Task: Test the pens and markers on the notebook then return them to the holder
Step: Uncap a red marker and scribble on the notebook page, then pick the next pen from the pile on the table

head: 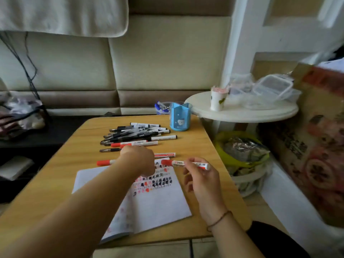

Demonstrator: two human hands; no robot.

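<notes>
— One red marker (185, 163) sits pinched in the right hand (202, 178), above the open notebook (160, 200).

— Light, stiff, slick plastic; best held mid-barrel, I'd say.

— And the left hand (138, 159)?

— Fingers curled over another red marker (104, 162) on the table (197, 144); gripping or not, can't tell. Loose pens (134, 135) lie beyond, blue holder (180, 116) behind.

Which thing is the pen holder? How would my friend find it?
Start at the wooden table and go to its far right corner, beside the round white side table. The holder is the light blue cup standing upright there, behind the pile of pens.
</notes>
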